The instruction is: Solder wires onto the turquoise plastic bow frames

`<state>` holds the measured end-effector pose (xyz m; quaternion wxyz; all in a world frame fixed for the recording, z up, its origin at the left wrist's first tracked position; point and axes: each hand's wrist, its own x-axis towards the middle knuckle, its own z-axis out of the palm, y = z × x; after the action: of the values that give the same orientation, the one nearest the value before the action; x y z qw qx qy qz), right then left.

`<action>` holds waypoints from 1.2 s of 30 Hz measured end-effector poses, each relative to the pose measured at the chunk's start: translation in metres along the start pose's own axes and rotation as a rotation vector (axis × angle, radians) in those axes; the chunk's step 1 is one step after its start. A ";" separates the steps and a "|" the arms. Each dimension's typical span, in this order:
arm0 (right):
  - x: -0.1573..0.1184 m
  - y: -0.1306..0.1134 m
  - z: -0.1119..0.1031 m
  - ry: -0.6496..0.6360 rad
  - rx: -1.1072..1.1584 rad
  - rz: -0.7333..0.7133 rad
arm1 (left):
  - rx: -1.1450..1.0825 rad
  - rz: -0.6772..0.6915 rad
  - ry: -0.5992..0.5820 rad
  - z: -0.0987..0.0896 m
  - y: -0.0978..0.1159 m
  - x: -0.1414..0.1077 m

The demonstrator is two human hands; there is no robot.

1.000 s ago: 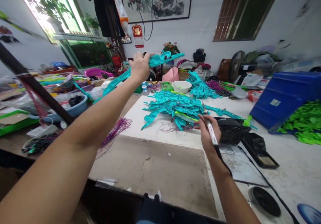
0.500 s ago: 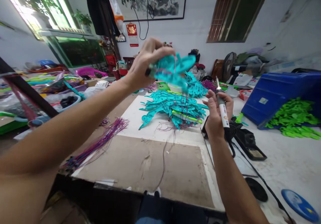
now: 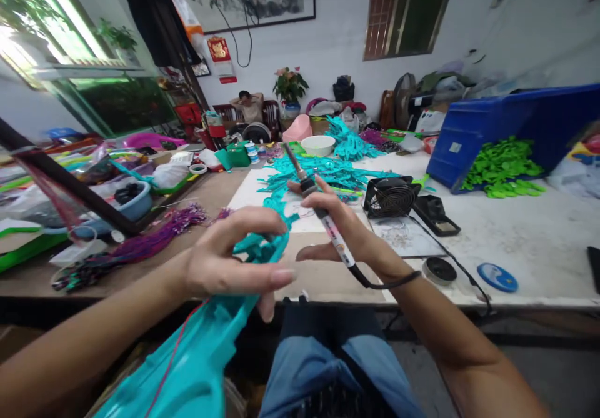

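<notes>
My left hand (image 3: pixel 229 252) is curled around a turquoise plastic part (image 3: pixel 187 362), low at the left and close to the camera. Along that part runs a thin red wire (image 3: pixel 172 358). In my right hand (image 3: pixel 359 233) is a soldering iron (image 3: pixel 334 230), its metal tip pointing up and left and its cable trailing over the wrist. The thumb of that hand stretches toward the left hand without touching it. Behind both hands a heap of turquoise plastic parts (image 3: pixel 319 171) lies on white sheeting on the table.
A blue bin (image 3: pixel 454 124) lies tipped, spilling green plastic parts (image 3: pixel 504 165). A small black fan (image 3: pixel 392 196), a soldering stand (image 3: pixel 435 215) and a solder spool (image 3: pixel 439 271) sit on the right. Bundled purple wires (image 3: pixel 145 243) lie left. A person (image 3: pixel 252 109) sits at the back.
My left hand has come down and toward me from above the heap, with turquoise plastic in it. My right hand has moved left with the soldering iron. The view has shifted.
</notes>
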<state>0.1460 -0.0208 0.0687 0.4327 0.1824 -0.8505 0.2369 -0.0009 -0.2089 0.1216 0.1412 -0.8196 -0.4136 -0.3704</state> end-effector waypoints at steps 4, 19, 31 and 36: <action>-0.039 -0.012 0.036 -0.050 0.109 0.119 | -0.139 0.107 0.031 0.026 0.010 -0.041; -0.181 0.025 0.063 -0.222 -0.667 0.224 | -0.674 -1.749 0.662 0.101 0.000 -0.241; -0.203 0.053 0.078 -0.223 -0.501 0.304 | 0.093 -1.565 0.555 0.122 0.033 -0.230; -0.199 0.034 0.083 -0.014 -0.334 0.331 | 0.387 -1.297 0.418 0.133 0.041 -0.218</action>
<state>0.1857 -0.0189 -0.1462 0.4062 -0.0319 -0.8992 0.1591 0.0127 -0.2880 -0.1247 0.1119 -0.2799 -0.8409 -0.4494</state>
